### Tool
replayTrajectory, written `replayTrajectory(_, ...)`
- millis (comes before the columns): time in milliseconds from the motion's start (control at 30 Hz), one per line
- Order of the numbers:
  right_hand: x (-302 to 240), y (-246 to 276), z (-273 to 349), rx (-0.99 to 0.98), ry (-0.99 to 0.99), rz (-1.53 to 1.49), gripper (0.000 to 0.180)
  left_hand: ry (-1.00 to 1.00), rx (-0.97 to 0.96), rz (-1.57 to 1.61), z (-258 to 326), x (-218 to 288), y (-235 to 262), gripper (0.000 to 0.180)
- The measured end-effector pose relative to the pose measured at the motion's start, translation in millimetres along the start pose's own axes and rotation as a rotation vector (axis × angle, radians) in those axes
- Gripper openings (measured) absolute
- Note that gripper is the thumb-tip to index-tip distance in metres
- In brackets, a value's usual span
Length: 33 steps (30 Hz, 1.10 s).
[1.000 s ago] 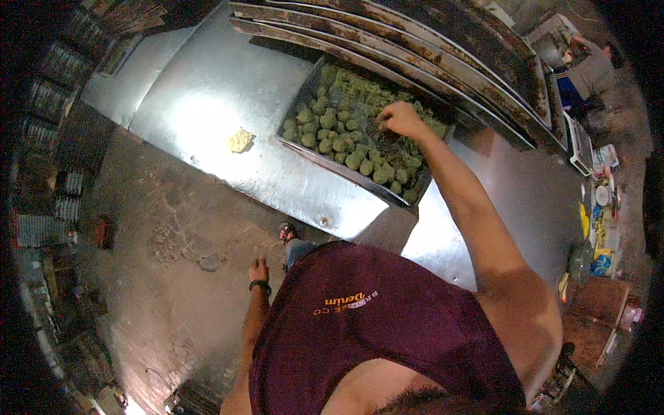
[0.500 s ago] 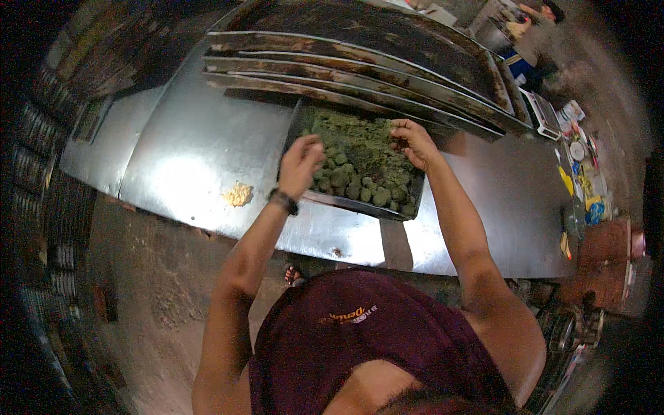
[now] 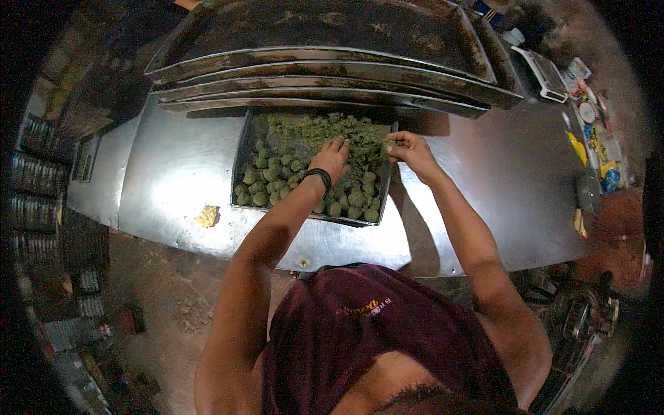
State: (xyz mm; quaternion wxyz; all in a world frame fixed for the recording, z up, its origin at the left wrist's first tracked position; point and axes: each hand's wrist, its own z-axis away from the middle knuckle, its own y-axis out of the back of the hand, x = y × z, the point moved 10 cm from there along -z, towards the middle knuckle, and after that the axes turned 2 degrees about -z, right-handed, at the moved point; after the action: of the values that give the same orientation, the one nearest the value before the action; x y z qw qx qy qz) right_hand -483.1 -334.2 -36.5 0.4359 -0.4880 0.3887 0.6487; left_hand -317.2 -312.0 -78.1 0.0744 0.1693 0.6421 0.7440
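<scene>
A dark rectangular tray lies on the metal table in front of me. Its near part holds several rough green balls, and loose crumbly green mixture covers the far part. My left hand, with a dark band on its wrist, reaches over the tray's middle with fingers stretched onto the mixture. At the tray's right rim is my right hand, thumb and fingertips brought together in a pinch. Whatever is between those fingertips is too small to make out.
Large, blackened baking trays stand stacked behind the tray. A small yellowish lump sits on the metal table to the left. At the far right are a white-framed flat device, a yellow item and assorted small goods.
My left hand has moved from the tray's left side to its middle. The right hand has shifted outward to the right rim. The view has turned, so the tray shows more fully.
</scene>
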Motion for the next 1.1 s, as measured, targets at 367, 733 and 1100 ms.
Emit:
replayTrajectory(367,18,-3,-8,-0.124,-0.012,-0.037,0.036,-0.081,-0.158,-0.091,-1,17,-5,0.025)
replayTrajectory(733,-7,-5,18,0.006,-0.112,-0.597,0.026,0.233,-0.023,1.010,5,-52,23,0.025)
replayTrajectory(1100,-2,-111,-9,0.176,-0.120,-0.448,0.021,0.582,0.051,2.097,67,-88,36,0.040)
